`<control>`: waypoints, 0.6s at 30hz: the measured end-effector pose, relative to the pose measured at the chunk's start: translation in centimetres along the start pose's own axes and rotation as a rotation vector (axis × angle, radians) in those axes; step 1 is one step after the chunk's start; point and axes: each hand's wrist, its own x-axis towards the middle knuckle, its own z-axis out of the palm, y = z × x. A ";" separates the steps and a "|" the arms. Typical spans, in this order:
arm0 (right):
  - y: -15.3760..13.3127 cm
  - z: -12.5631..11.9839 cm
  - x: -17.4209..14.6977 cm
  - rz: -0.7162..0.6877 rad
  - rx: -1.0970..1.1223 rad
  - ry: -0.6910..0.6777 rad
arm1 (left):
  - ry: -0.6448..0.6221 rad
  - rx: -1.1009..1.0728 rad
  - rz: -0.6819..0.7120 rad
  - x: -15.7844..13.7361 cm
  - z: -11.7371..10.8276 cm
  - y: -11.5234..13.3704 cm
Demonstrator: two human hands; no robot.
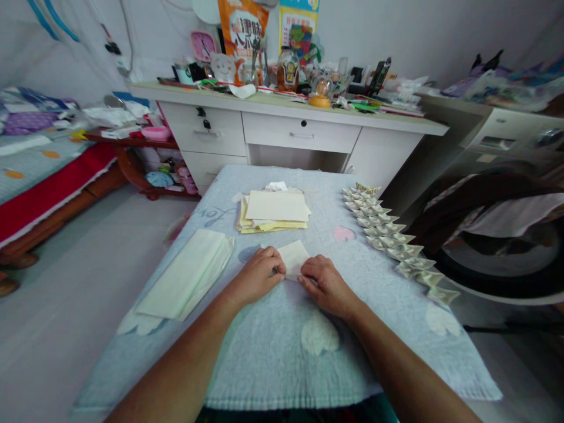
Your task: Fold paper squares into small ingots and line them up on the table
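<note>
A small cream sheet of paper [293, 258] lies on the blue cloth in front of me, between my two hands. My left hand [265, 270] has its fingers curled closed on the sheet's left edge. At the lower right edge, my right hand [325, 283] pinches the paper between thumb and fingers. Just beyond the sheet sits a stack of cream and yellow paper [277, 207]. Left of my forearm lies a pile of long pale-green paper sheets [185, 273]. Folded paper pieces [388, 232] stand nested in rows along the right side.
The cloth-covered table [282, 352] reaches a white desk [304, 132] crowded with jars, a pink clock [203, 46] and an orange snack bag [243, 35]. A washing machine [506, 147] with clothes at its door stands right; a bed [44, 176] is on the left.
</note>
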 end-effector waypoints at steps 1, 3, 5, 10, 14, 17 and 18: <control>0.0 0.1 0.0 0.015 0.001 0.013 | 0.002 0.002 0.000 0.0 0.0 0.0; 0.2 0.4 0.1 0.061 -0.005 0.050 | 0.006 0.011 -0.003 0.0 0.0 0.0; 0.5 0.8 0.1 0.117 -0.016 0.093 | 0.011 0.025 -0.006 0.0 0.0 0.1; 0.9 1.5 0.2 0.258 -0.068 0.151 | 0.038 0.090 -0.012 0.1 0.3 0.2; 0.9 1.8 0.3 0.316 -0.097 0.184 | 0.065 0.121 0.001 0.1 0.6 0.1; 0.9 2.0 0.4 0.332 -0.114 0.194 | 0.077 0.134 0.001 0.0 0.8 0.0; 0.8 2.0 0.4 0.336 -0.121 0.193 | 0.081 0.136 -0.001 0.0 0.8 0.0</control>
